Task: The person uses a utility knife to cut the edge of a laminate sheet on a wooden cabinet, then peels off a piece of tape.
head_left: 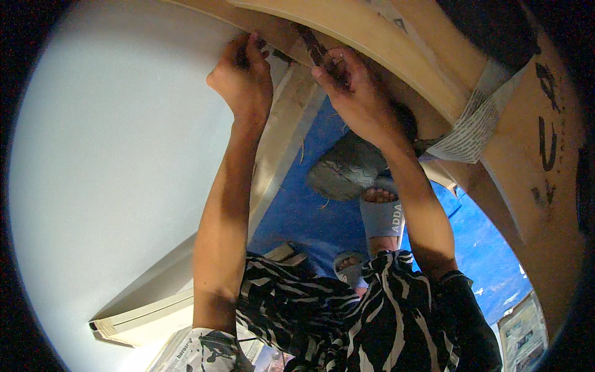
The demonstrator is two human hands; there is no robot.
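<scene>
My left hand is raised at the underside of a brown board, its fingers curled on a small dark piece that I cannot make out. My right hand, a little to its right, grips a narrow dark piece, rough-looking, lying along the board. A curved pale wooden edge runs above both hands. Left of them is a large white panel, bordered by a pale beam. Below my right hand sits a grey, cracked rounded object.
Blue sheeting lies below, with my sandalled feet on it. A large marked brown board curves down the right, with a printed paper strip attached. A pale layered edge and newspaper are at lower left.
</scene>
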